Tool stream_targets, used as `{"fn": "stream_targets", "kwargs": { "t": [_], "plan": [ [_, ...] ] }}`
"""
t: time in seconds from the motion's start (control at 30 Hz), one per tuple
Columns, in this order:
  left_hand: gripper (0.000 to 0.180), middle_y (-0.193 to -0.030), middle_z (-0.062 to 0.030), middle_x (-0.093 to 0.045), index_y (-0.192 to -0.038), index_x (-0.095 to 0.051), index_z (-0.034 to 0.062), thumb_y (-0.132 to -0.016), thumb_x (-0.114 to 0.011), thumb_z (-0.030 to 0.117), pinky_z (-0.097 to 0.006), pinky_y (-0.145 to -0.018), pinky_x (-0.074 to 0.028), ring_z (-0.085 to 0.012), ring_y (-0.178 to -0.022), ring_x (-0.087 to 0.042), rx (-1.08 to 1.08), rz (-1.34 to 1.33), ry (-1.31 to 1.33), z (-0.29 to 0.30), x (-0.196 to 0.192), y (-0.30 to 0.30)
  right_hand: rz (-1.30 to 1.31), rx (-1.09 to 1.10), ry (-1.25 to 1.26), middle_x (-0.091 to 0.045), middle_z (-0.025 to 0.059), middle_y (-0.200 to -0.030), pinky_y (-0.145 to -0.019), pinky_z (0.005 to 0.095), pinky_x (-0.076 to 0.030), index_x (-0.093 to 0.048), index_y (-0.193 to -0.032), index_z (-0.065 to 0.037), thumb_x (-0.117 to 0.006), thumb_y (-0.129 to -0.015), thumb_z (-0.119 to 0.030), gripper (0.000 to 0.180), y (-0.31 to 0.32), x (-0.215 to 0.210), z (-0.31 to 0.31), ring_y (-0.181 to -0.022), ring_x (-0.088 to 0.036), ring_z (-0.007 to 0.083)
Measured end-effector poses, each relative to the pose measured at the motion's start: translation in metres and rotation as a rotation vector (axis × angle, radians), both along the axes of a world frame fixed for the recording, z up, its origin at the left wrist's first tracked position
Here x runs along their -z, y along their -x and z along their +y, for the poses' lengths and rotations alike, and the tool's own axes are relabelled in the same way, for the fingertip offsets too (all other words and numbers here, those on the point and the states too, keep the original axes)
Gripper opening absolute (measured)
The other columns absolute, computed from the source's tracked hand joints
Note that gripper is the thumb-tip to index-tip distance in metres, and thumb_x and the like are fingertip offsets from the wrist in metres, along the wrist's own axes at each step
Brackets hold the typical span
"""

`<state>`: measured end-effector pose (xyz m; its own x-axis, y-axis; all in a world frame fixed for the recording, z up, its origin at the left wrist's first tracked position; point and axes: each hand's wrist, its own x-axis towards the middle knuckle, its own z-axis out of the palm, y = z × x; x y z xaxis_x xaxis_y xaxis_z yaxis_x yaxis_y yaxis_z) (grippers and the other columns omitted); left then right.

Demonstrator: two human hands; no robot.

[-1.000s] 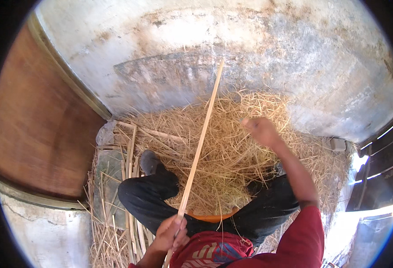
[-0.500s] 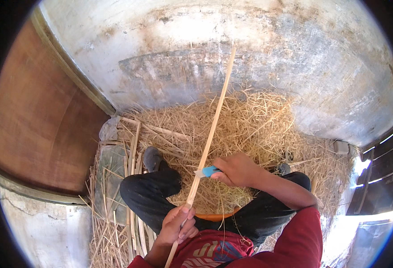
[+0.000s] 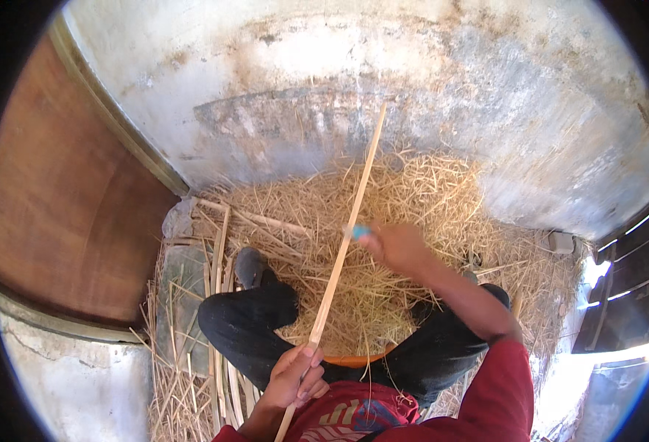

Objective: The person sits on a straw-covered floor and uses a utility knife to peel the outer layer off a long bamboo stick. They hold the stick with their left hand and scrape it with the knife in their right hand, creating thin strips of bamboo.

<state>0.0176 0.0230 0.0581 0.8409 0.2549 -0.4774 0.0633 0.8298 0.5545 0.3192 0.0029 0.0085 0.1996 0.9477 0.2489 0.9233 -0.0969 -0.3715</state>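
Observation:
My left hand [image 3: 295,377] grips the near end of a long pale bamboo strip [image 3: 348,230], which slants up and away toward the wall. My right hand [image 3: 398,247] is closed around a small tool with a light blue handle [image 3: 360,232], pressed against the strip about halfway along it. I sit with black-trousered legs [image 3: 247,324] spread over a heap of dry straw [image 3: 413,199]. An orange rim [image 3: 354,361] shows between my knees.
A stained grey wall [image 3: 383,81] rises behind the straw. A brown wooden door [image 3: 66,214] stands at the left. Several split bamboo strips [image 3: 217,254] lie by my left leg on a flat stone [image 3: 180,295]. Dark slatted woodwork [image 3: 626,280] is at the right.
My right hand came back from the straw pile holding the blue-handled tool and now bears on the strip, sliding a little farther up it. The strip's far end swung right.

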Motion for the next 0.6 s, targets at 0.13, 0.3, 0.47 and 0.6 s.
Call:
{"fn": "stream_targets", "kwargs": {
  "t": [0.13,0.3,0.47,0.6],
  "plan": [
    [0.03,-0.043,0.0009,-0.03,-0.087,-0.04,0.0099,-0.101,-0.033,0.035,-0.024,-0.04,-0.025,-0.0099,-0.032,-0.023,-0.013,0.003,0.067,-0.01,0.0,0.012,-0.146,-0.055,0.108,-0.06,0.011,-0.06,-0.049,0.0435,-0.048,-0.058,-0.087,-0.008,-0.039,-0.093,-0.053,0.05,0.006,0.004,-0.006,-0.054,-0.062,0.031],
    [0.03,-0.043,0.0003,-0.03,-0.086,-0.039,0.0095,-0.101,-0.032,0.035,-0.025,-0.04,-0.025,-0.0101,-0.032,-0.024,0.068,-0.001,-0.001,-0.006,0.002,0.009,0.004,0.054,0.124,-0.059,0.0101,-0.058,-0.05,0.0421,-0.049,-0.059,-0.089,-0.006,-0.035,-0.094,-0.054,0.054,-0.005,0.004,-0.003,-0.053,-0.061,0.0312],
    [0.031,-0.044,-0.0001,-0.03,-0.087,-0.039,0.0092,-0.101,-0.031,0.035,-0.025,-0.038,-0.025,-0.0098,-0.032,-0.024,0.041,0.008,0.003,-0.015,0.004,0.02,0.04,0.098,0.091,-0.057,0.01,-0.056,-0.05,0.04,-0.05,-0.059,-0.093,-0.004,-0.034,-0.095,-0.054,0.056,-0.021,-0.005,0.005,-0.052,-0.06,0.0316],
    [0.031,-0.044,0.0,-0.031,-0.087,-0.039,0.009,-0.101,-0.032,0.036,-0.024,-0.038,-0.026,-0.0097,-0.032,-0.024,0.121,-0.016,-0.032,-0.016,0.003,0.022,0.032,0.23,0.065,-0.057,0.0124,-0.062,-0.054,0.0444,-0.048,-0.057,-0.093,-0.006,-0.031,-0.093,-0.059,0.059,-0.072,-0.004,0.007,-0.056,-0.06,0.0331]
  ]
}}
